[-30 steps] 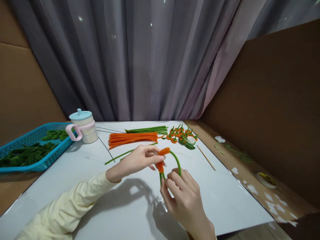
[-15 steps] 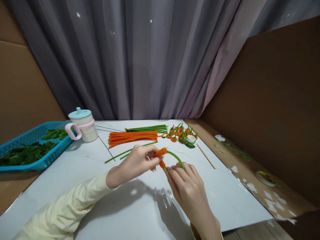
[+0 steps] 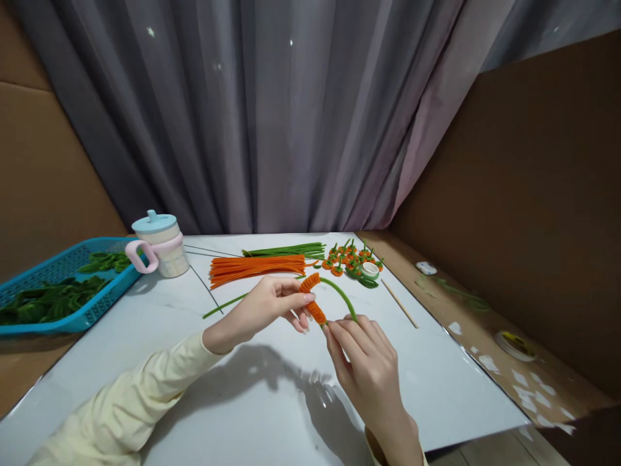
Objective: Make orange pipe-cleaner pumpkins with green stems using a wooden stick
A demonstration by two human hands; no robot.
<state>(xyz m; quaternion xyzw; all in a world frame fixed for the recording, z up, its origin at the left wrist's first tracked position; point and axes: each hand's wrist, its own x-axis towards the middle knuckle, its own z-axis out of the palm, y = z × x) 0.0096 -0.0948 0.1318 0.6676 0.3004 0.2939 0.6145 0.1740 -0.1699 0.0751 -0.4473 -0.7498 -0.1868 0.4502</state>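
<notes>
My left hand (image 3: 284,299) pinches an orange pipe cleaner coil (image 3: 317,312), which bends in a curve between thumb and fingers. A green pipe cleaner (image 3: 342,292) runs through the coil and arcs over to the right. Its ends are gripped by my right hand (image 3: 365,353), whose fingers are closed at the coil's lower end. Behind the hands lie a bundle of orange pipe cleaners (image 3: 257,267) and a bundle of green pipe cleaners (image 3: 286,250). A loose green stem (image 3: 223,307) lies left of my left hand, partly covered by it.
Small orange pieces with green stems (image 3: 338,266) cluster at the back right, near a white ring (image 3: 370,269). A thin wooden stick (image 3: 400,304) lies right of them. At left stand a lidded cup (image 3: 169,255) and a blue basket (image 3: 80,318) of green leafy pieces. A tape roll (image 3: 516,347) lies at far right.
The left fingers have shifted on the orange coil, so more of its curve shows. The green arc has opened wider, and the right hand has stayed almost in place.
</notes>
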